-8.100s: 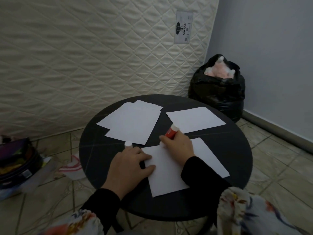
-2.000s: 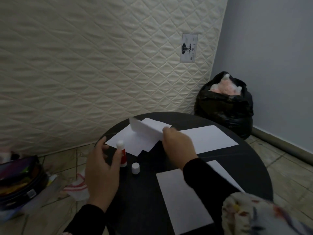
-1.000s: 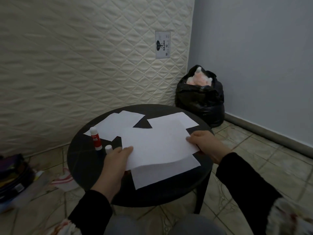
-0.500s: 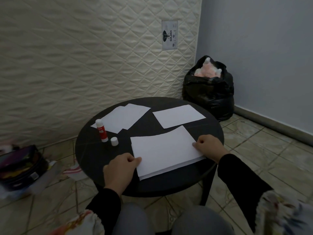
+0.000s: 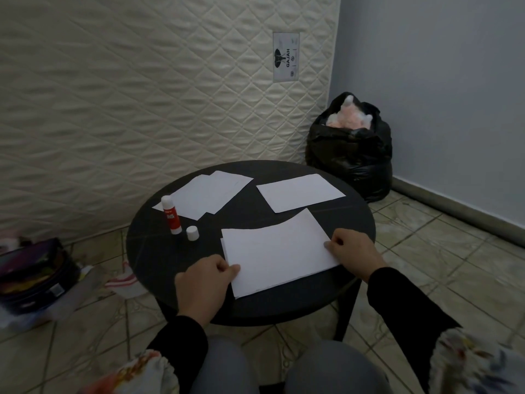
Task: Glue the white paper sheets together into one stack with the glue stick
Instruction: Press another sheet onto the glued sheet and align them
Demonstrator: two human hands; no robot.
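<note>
On the round black table (image 5: 159, 251) a stack of two white sheets (image 5: 277, 255) lies near the front, the top one nearly matching the one below. My left hand (image 5: 203, 285) pinches the stack's left edge, and my right hand (image 5: 353, 251) pinches its right edge. The red glue stick (image 5: 171, 215) stands upright and uncapped at the table's left, its white cap (image 5: 192, 233) beside it. Two overlapping loose sheets (image 5: 207, 193) lie at the back left. A single sheet (image 5: 299, 191) lies at the back right.
A quilted cream mattress (image 5: 142, 95) leans on the wall behind the table. A full black rubbish bag (image 5: 350, 155) sits in the corner at the right. A dark case (image 5: 31, 277) and a cloth (image 5: 122, 280) lie on the tiled floor at the left.
The sheet held in both hands a second ago has been laid down onto the front sheet. Both hands now hold the stack's side edges. The glue stick and cap have not moved.
</note>
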